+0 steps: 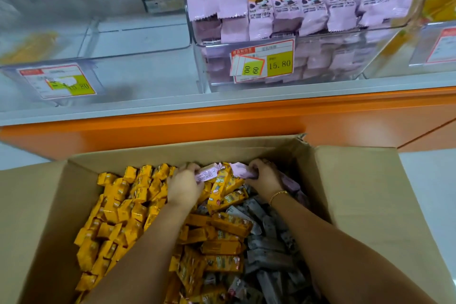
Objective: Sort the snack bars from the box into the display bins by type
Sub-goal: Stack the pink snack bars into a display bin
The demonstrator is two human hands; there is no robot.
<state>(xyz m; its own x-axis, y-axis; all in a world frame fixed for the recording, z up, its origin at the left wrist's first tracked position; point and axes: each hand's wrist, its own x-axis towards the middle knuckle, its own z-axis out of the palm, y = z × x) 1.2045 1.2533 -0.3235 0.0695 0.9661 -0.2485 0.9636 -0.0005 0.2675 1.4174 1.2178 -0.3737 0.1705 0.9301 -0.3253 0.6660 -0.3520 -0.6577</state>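
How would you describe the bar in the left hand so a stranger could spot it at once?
Find the open cardboard box under the orange shelf edge and look to its far end. There the left hand holds a pale pink bar lying crosswise above the yellow bars. Unlike the pink wrappers at the right hand, it shows small text.

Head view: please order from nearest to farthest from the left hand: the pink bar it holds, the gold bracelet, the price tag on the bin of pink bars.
1. Pink bar: pinched by the left hand, inside the box.
2. Gold bracelet: on the right wrist, to the right.
3. Price tag: on the front of the bin of pink bars, beyond the orange ledge.
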